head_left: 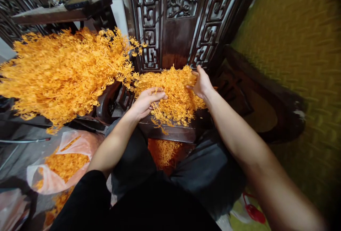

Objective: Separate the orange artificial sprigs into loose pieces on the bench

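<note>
A heap of orange, plastic-looking sprigs (177, 89) lies on a dark wooden seat (170, 133) in front of me. At the heap's near left side, my left hand (149, 101) has thumb and fingers pinched on an orange sprig (160, 115), whose thin stems hang below the fingers. My right hand (202, 83) is at the right side of the heap, touching it, with fingers apart and the fingertips partly hidden by the sprigs. To the left is a much larger pile of the same orange sprigs (69, 71).
A carved dark wooden panel (178, 36) stands behind the seat. On the floor at left sits a translucent plastic bag (82, 138) with orange pieces inside. More orange pieces (165, 151) show below the seat. A curved wooden armrest (290, 117) is at right, a wooden ledge (50, 16) upper left.
</note>
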`<state>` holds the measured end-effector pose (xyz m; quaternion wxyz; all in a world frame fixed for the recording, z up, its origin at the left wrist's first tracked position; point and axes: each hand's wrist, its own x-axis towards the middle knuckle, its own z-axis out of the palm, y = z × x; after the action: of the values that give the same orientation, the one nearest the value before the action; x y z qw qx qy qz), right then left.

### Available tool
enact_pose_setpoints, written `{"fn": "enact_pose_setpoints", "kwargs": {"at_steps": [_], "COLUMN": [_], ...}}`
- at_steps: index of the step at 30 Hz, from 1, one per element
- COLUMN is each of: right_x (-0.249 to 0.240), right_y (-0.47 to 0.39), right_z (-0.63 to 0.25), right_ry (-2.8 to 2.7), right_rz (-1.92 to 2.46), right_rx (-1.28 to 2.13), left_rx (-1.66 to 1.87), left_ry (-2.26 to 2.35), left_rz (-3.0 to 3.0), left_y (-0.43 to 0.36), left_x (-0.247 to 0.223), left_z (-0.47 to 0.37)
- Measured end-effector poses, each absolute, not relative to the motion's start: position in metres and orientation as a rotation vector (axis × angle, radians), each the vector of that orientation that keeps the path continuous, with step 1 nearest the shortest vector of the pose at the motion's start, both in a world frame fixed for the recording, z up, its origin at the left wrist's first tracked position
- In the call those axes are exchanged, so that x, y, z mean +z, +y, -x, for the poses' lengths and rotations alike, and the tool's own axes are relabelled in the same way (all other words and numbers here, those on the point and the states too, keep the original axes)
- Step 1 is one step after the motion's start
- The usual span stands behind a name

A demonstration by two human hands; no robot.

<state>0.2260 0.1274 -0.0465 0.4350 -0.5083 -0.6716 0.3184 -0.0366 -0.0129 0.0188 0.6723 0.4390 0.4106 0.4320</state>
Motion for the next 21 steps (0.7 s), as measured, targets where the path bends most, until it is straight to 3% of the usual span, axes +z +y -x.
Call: {"fn": "enact_pose_setpoints", "kwargs": {"at_steps": [3,8,13,21], "right_x": [-0.046,-0.008,0.013,0.014], "right_y": [0.124,0.068,-0.006,-0.023], "right_z": [-0.218,-0.197,-0.167,-0.165], "right_ry": [-1.557,-1.744,-2.081,-2.168], "right_rz": [1.367,1.207,0.888,0.732], "right_rx": [0.941,0.492,0.899,0.307], "left_rx": [1.007,1.171,1.315,1.373], "left_ry": [0.932,1.015,1.081,1.470], "left_rz": [-0.966,-0.908,-0.846,-1.230], "left_y": [-0.012,-0.010,-0.010,0.015], "left_x": [0.016,0.013,0.012,-0.007], "left_z": [0.032,0.026,0.019,0.032]}}
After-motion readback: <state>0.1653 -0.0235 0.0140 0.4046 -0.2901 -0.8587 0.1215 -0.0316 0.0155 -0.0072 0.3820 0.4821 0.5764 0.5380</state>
